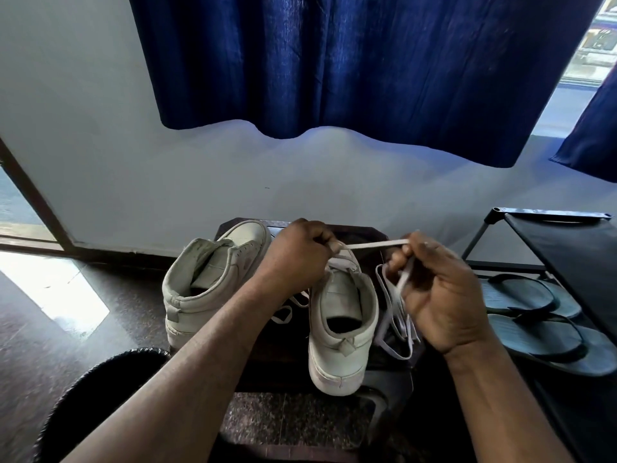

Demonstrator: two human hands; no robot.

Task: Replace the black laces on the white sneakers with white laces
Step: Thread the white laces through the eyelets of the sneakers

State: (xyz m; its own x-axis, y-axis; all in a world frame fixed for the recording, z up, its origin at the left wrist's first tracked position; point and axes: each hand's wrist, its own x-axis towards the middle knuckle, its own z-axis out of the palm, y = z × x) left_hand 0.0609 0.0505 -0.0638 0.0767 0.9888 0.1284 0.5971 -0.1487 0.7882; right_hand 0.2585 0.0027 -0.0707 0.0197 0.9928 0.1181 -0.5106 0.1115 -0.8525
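Head view, single frame.

Worktop (367,232): small, dark, set against a pale wall. It carries two white sneakers, heels toward the camera.

Left-side sneaker (213,279): upright, angled toe-away to the right, tongue visible. No hand is on it.

Right-side sneaker (340,324): upright, heel at the near edge of the worktop. Its toe end is hidden under the left hand.

Left hand (297,255): fingers curled over the front of the right-side sneaker, pinching the white lace (374,243) just above the tongue.

Right hand (440,295): raised just to the right of that sneaker, fingers curled round the same white lace. A short run of lace is pulled taut and nearly level between the two hands. The slack hangs in several loops below the right hand, beside the sneaker's outer wall, down to the worktop.

More white lace loops (283,314) lie on the worktop between the two sneakers, partly under the left forearm. Cannot tell whether they belong to the same lace.

Surroundings: blue curtain (367,61) above; black shoe rack (567,248) at right with a pair of dark flip-flops (534,297) on its lower shelf; black round object (100,396) at lower left on the dark stone floor.
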